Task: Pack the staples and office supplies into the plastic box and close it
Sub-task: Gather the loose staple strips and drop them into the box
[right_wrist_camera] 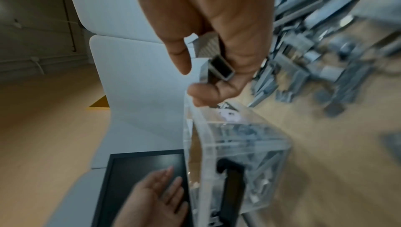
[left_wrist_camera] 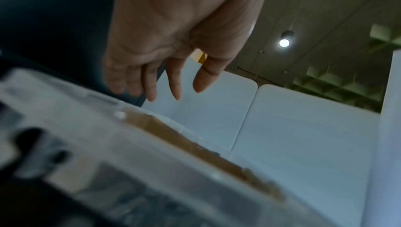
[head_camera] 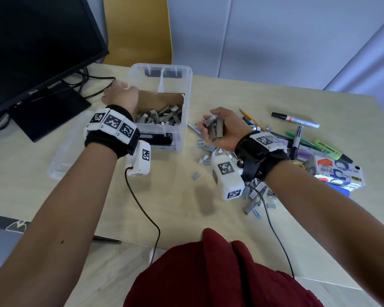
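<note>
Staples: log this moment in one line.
right hand: holds staple strips | left hand: open, beside box | box: open, part filled | loose staples, pens: on table

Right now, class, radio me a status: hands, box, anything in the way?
Right hand grips staple strips, beside the plastic box. Left hand open at the box's far side. Box open, part filled. Loose staples and pens still out.
</note>
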Tool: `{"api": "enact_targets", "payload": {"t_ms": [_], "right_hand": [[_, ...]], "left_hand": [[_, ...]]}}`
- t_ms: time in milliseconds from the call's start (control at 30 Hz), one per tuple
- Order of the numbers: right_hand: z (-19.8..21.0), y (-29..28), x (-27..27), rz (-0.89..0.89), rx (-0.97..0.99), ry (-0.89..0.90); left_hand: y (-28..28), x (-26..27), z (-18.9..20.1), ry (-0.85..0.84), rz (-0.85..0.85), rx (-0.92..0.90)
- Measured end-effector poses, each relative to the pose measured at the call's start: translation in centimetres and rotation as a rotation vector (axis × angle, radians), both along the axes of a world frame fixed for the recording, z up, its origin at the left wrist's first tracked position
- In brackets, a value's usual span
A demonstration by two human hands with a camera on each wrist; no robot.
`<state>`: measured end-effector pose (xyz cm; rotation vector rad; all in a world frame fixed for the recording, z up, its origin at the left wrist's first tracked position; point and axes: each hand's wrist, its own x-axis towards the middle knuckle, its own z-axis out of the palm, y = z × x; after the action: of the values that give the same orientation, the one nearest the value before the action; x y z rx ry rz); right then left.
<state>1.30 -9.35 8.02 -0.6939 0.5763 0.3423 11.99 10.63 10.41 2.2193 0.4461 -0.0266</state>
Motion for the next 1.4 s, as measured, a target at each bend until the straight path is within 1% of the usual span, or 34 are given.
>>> {"api": "enact_targets", "payload": {"t_ms": [67,167,233,367,467,500,567,600,667,733,833,900,967,1033,1100,1133,1200,1267,1333,1367,1400], "right_hand": [[1.2,1.7,1.2,-0.019,0.049,-0.01],[2.5,4.6,3.2,0.0,0.086,-0.024],[3.0,6.3,4.5,0.01,0.016,-0.006],[3.0,8.9,6.3,0.045,-0.104,0.019],[2.5,10.2,7.2,0.033,-0.275,0.028],[1.9,10.3,7.7,0.029,-0.282,0.028],[1.1,10.0,8.1,-0.005,-0.262,0.053],[1.0,9.8,8.0,0.006,-0.246,0.051],[1.5,9.3,7.4,0.066,-0.212,0.006],[1.4,8.4,7.1,0.143,-0.239,-0.062],[1.8,5.7,6.0,0.217,-0.322,-0.13],[1.6,3.3,5.2,0.189,-0.347,-0.149],[0.8,1.0,4.3,0.136,-0.385,-0.128],[-0.1,-0.8,3.5,0.126,-0.503,-0.099],[-1.2,-2.1,2.7,0.209,-0.747,-0.062],[-1.8,-2.5,2.1,0.309,-0.91,-0.055],[-3.4,-3.4,1.2,0.562,-1.231,-0.115],[-4.8,-4.0,0.3,0.713,-1.449,-0.199],[-5.7,-4.0,-0.5,0.839,-1.586,-0.288],[-6.1,-3.9,-0.8,0.897,-1.627,-0.322],[-6.4,-3.8,-1.0,0.948,-1.666,-0.363]], "left_hand": [[1.4,-0.4,-1.0,0.027,-0.01,0.058],[2.6,-1.7,-3.3,0.009,-0.03,0.02],[2.9,-2.3,-4.2,-0.029,-0.021,0.022],[3.2,-2.2,-4.5,-0.032,-0.018,0.019],[3.3,-2.1,-4.6,-0.042,-0.031,0.027],[3.4,-2.0,-4.7,-0.034,-0.035,0.031],[3.5,-2.0,-4.7,-0.021,-0.039,0.042],[3.5,-1.9,-4.8,-0.023,-0.034,0.051],[3.4,-1.9,-5.0,-0.024,-0.025,0.076],[3.2,-2.0,-5.0,-0.037,-0.022,0.123],[2.9,-2.0,-4.8,-0.121,-0.066,0.204],[2.5,-2.1,-4.7,-0.188,-0.121,0.317],[1.3,-2.9,-4.4,-0.29,-0.189,0.372],[-0.4,-4.0,-4.2,-0.427,-0.261,0.356],[-2.5,-5.2,-4.2,-0.568,-0.376,0.286],[-3.6,-5.9,-4.3,-0.616,-0.451,0.233],[-5.5,-7.2,-4.5,-0.664,-0.625,0.16],[-7.1,-8.8,-5.2,-0.678,-0.802,0.156],[-8.1,-9.9,-6.7,-0.667,-0.913,0.19],[-8.4,-10.4,-7.4,-0.612,-0.936,0.224],[-8.4,-10.7,-8.0,-0.505,-0.935,0.281]]}}
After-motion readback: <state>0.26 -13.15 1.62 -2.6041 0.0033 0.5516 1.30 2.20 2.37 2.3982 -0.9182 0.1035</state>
